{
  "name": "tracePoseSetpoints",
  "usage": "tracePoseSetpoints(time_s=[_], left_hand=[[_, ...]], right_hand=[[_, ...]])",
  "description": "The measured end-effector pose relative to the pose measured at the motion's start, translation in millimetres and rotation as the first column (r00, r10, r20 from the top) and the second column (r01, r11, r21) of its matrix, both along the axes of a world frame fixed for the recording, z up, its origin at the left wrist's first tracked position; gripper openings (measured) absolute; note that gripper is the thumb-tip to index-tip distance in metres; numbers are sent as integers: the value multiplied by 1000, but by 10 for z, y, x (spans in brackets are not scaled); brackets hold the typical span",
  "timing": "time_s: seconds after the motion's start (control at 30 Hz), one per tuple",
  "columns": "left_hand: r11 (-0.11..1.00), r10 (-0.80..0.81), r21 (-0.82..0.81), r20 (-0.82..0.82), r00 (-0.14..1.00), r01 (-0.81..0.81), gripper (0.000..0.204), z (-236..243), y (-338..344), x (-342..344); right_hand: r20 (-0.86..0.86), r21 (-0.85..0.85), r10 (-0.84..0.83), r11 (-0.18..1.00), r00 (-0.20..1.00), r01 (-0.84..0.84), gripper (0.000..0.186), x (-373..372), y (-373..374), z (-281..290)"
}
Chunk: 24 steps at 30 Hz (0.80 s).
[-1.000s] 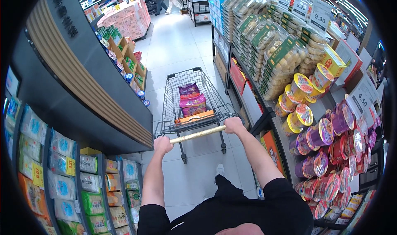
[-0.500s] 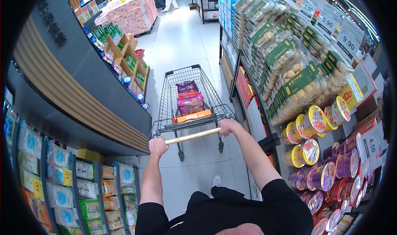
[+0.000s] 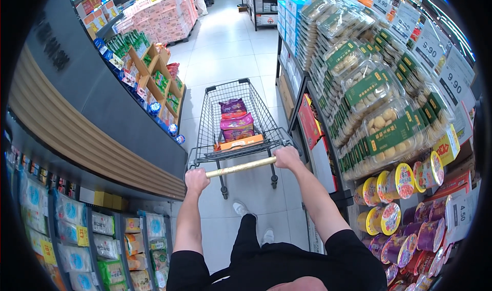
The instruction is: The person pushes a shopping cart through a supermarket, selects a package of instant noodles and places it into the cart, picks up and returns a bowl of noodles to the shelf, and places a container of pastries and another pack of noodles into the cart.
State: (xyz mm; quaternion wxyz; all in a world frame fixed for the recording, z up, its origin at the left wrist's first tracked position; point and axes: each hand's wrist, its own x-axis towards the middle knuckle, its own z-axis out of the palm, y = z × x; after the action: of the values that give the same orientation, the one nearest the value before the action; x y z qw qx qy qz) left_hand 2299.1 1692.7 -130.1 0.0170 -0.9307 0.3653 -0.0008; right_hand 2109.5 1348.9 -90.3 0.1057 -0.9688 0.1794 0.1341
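Head view: hands (image 3: 198, 181) (image 3: 288, 158) curled around the pale handle (image 3: 241, 167), shopping cart (image 3: 238, 151) nose-forward, long axis straight ahead.

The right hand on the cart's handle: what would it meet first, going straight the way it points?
Past the pale handle it grips, the right hand would probably first meet the wire basket's near rim, though depth is unclear.

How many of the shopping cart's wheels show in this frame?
2: a left wheel and a right wheel, both at the near end of the shopping cart. Others may be hidden farther forward.
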Motion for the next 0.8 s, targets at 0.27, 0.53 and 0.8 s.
tracePoseSetpoints(time_s=[0.27,0.53,0.8], left_hand=[[997,-24,-66,16,1000,25,11,-85,-558,853],[994,-42,-106,-27,999,39,8,-176,-1108,1698],[999,-40,-41,-108,993,36,10,-230,-1588,2368]], right_hand=[[98,-72,34,997,995,-27,15,747,-450,-127],[64,-137,-42,989,997,50,17,1519,-857,-200],[-28,-118,-68,991,997,64,17,2131,-1309,-281]])
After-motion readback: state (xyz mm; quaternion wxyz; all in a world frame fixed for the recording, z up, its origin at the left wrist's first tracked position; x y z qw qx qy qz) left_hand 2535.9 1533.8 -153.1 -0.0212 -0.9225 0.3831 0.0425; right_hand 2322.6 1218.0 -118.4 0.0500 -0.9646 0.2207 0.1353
